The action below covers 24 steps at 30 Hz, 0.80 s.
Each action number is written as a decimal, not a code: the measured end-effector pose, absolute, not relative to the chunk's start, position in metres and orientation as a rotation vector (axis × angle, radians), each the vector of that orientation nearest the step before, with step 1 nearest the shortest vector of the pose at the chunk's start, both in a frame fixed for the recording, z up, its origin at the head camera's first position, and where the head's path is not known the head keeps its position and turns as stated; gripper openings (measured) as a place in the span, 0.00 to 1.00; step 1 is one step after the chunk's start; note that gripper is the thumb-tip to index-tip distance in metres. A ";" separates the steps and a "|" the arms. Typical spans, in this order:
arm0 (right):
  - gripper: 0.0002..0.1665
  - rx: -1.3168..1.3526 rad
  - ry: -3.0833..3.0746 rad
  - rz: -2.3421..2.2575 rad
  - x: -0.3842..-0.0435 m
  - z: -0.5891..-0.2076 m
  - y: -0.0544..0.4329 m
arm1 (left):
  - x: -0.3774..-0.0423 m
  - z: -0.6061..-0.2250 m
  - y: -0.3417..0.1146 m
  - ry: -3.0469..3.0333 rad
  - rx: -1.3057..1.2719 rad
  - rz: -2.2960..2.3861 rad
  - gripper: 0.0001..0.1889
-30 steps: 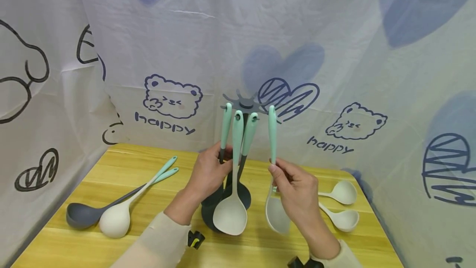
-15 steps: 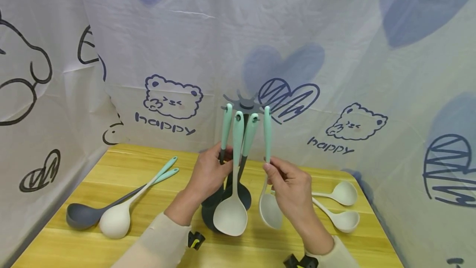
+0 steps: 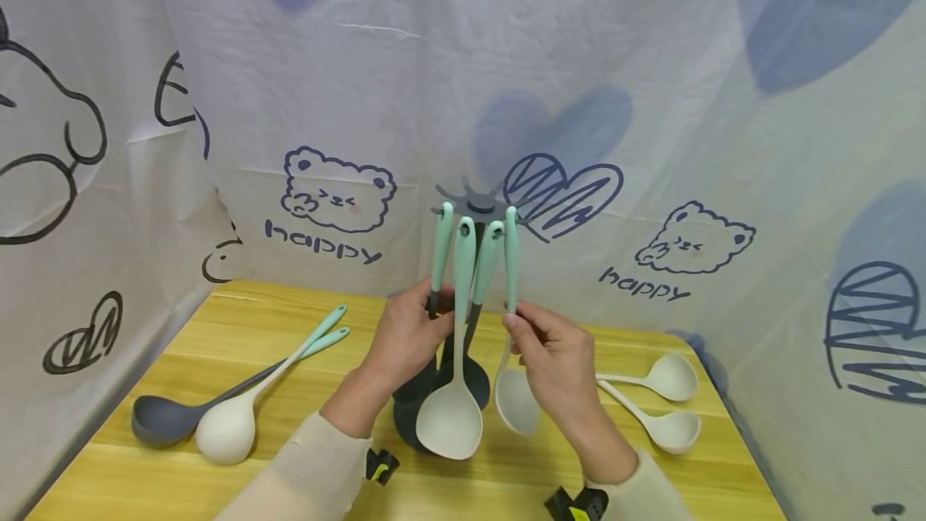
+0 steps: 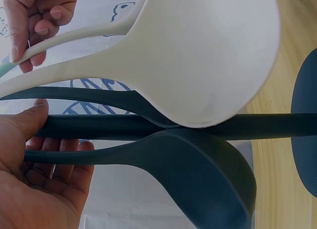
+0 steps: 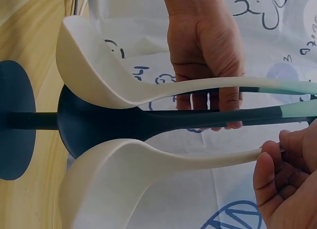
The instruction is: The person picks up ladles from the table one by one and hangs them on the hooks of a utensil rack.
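A dark utensil stand (image 3: pixel 481 203) with a ring of hooks stands upright mid-table. My left hand (image 3: pixel 412 324) grips its pole, with a dark ladle's neck passing by the fingers. From the hooks hang a white ladle (image 3: pixel 448 420) at the front and two dark ladles, one of them (image 4: pixel 208 169) nearest the left hand, all with mint handles. Just right of these, my right hand (image 3: pixel 557 352) pinches another white ladle (image 3: pixel 516 404) where its mint handle meets the white neck. That ladle is upright, its handle top overlapping the hooks' right edge in the head view.
On the wooden table (image 3: pixel 289 489) at left, a dark ladle (image 3: pixel 162 420) and a white ladle (image 3: pixel 227 428) lie crossed. Two white ladles (image 3: pixel 673 376) lie at right, their handles hidden behind the right hand. A printed cloth (image 3: pixel 434 63) hangs behind and at the sides.
My right hand has moved left, bringing its white ladle from beside the stand to the edge of the hooks. The left hand has stayed on the pole.
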State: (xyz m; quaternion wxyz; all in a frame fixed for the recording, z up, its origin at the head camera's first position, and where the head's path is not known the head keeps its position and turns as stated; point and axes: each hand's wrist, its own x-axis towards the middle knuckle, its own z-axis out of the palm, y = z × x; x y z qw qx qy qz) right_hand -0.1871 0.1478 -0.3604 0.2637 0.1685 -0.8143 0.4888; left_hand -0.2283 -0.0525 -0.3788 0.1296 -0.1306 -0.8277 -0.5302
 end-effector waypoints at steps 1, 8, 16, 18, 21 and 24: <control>0.07 0.451 -2.207 1.323 -0.188 -0.360 0.147 | -0.228 -0.379 -0.053 -2.407 -0.379 -1.536 0.07; 0.08 0.411 -2.253 1.317 -0.194 -0.360 0.145 | -0.229 -0.377 -0.053 -2.409 -0.389 -1.514 0.08; 0.08 0.412 -2.241 1.263 -0.203 -0.363 0.148 | -0.230 -0.377 -0.054 -2.420 -0.382 -1.530 0.07; 0.07 0.403 -2.240 1.260 -0.205 -0.364 0.148 | -0.230 -0.377 -0.054 -2.419 -0.386 -1.529 0.06; 0.08 0.405 -2.247 1.280 -0.207 -0.364 0.148 | -0.229 -0.377 -0.054 -2.417 -0.393 -1.514 0.06; 0.09 0.406 -2.262 1.305 -0.206 -0.364 0.146 | -0.229 -0.377 -0.053 -2.413 -0.399 -1.508 0.06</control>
